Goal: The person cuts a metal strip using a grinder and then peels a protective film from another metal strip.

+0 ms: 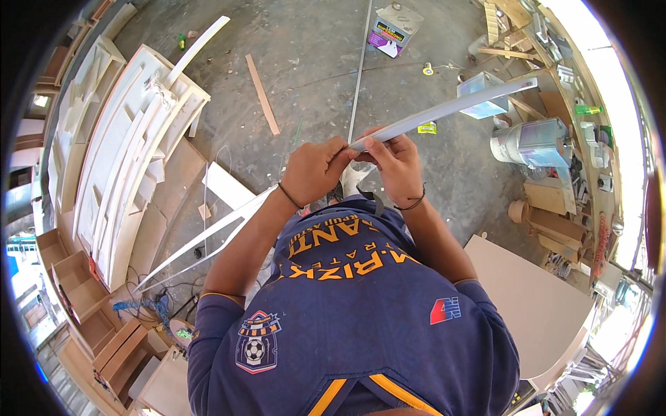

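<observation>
A long, narrow, pale grey strip point(444, 111) slants up and away to the right from between my hands. My right hand point(399, 168) grips it near its close end, thumb on top and fingers beneath. At that same end my left hand point(311, 172) is closed, thumb and fingers pinched together; the fingertips are partly hidden. A thin light line point(360, 69) runs from near my hands to the far edge of the view. Whether it is a loose strip or a mark on the floor, I cannot tell.
White cabinet panels point(128, 152) stand at the left, with wooden drawer boxes point(80, 281) nearer. A brown wood strip point(262, 93) and a tin can point(395, 29) are on the concrete floor. Buckets point(531, 142) stand at the right, above a pale board point(527, 298).
</observation>
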Demonstrator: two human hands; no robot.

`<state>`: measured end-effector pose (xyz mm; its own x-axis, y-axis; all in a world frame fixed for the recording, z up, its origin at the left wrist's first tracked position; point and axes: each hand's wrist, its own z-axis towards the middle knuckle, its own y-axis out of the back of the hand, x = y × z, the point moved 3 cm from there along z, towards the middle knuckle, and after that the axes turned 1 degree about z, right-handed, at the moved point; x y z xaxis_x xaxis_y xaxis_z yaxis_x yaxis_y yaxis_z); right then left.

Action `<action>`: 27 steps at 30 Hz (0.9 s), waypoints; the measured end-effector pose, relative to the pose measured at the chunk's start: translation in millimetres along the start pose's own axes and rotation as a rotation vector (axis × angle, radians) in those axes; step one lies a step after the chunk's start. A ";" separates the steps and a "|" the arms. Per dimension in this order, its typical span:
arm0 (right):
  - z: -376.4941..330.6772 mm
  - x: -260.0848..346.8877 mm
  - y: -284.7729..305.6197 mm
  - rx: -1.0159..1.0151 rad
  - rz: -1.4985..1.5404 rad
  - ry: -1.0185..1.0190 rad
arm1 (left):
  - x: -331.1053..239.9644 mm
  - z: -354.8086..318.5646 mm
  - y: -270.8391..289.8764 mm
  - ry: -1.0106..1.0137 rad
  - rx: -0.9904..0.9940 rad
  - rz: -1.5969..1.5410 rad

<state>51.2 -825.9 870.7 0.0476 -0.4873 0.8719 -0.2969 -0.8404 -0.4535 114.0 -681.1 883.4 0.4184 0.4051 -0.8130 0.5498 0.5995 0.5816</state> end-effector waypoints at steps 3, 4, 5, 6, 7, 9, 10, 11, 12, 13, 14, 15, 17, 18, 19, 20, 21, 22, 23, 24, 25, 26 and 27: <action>-1.0 -0.5 -1.2 -0.012 -0.026 0.046 | 0.5 2.3 -0.1 0.104 0.096 -0.226; -1.6 -0.4 -1.6 -0.014 -0.044 0.065 | 1.9 3.7 -0.7 0.156 0.180 -0.318; -2.6 0.1 -1.8 -0.021 -0.064 0.063 | 3.9 5.8 -0.6 0.209 0.263 -0.409; -3.2 1.4 -2.3 -0.026 -0.085 0.062 | 5.4 7.0 -1.3 0.261 0.345 -0.499; -3.6 2.2 -2.3 -0.031 -0.106 0.062 | 6.6 7.6 -1.9 0.251 0.365 -0.505; -3.8 1.1 -0.1 -0.028 -0.123 0.086 | 8.2 7.7 -4.2 0.229 0.410 -0.517; -4.0 0.6 0.7 -0.030 -0.130 0.099 | 7.0 7.4 -4.5 0.249 0.401 -0.532; -4.3 0.6 0.8 -0.039 -0.126 0.107 | 3.6 6.9 -4.7 0.269 0.392 -0.546; -4.5 0.6 0.9 -0.050 -0.122 0.115 | 0.9 7.0 -4.6 0.288 0.385 -0.561; -4.9 0.5 0.9 -0.061 -0.119 0.123 | -0.6 7.6 -4.3 0.286 0.384 -0.556; -5.5 -0.2 0.4 -0.073 -0.105 0.133 | -1.9 8.3 -3.9 0.283 0.385 -0.550; -5.8 -0.5 -0.3 -0.084 -0.093 0.144 | -3.4 9.1 -3.8 0.280 0.384 -0.544; -6.5 -1.3 -1.0 -0.096 -0.087 0.151 | -5.7 9.9 -4.1 0.295 0.386 -0.526; -5.9 -0.6 -0.7 -0.094 -0.095 0.149 | -6.7 11.6 -4.4 0.300 0.386 -0.516; -5.3 -0.1 -0.4 -0.093 -0.102 0.148 | -4.8 12.6 -5.0 0.318 0.405 -0.540; -5.0 0.0 -0.5 -0.074 -0.101 0.160 | -0.6 13.1 -4.9 0.336 0.424 -0.563; -5.4 -0.6 -0.6 -0.055 -0.101 0.170 | 0.6 14.0 -4.0 0.355 0.443 -0.587; -5.8 -0.3 -1.1 -0.036 -0.101 0.181 | -0.4 15.8 -2.9 0.369 0.479 -0.627; -6.0 1.0 -1.8 -0.046 -0.090 0.170 | -3.1 18.0 -0.7 0.382 0.514 -0.667; -6.4 2.2 -2.5 -0.053 -0.079 0.158 | -5.1 19.1 -0.5 0.397 0.547 -0.708; -6.5 3.1 -2.4 -0.061 -0.068 0.145 | -4.5 20.0 -2.5 0.352 0.534 -0.687; -6.2 4.2 0.3 -0.059 -0.079 0.157 | -2.0 20.0 -6.5 0.307 0.519 -0.666; -5.8 4.4 5.0 -0.059 -0.088 0.169 | 0.3 19.7 -10.4 0.264 0.507 -0.645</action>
<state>44.4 -830.9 873.4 -0.0838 -0.3617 0.9285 -0.3545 -0.8600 -0.3670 122.7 -700.9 877.7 -0.2341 0.2766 -0.9320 0.9048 0.4127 -0.1048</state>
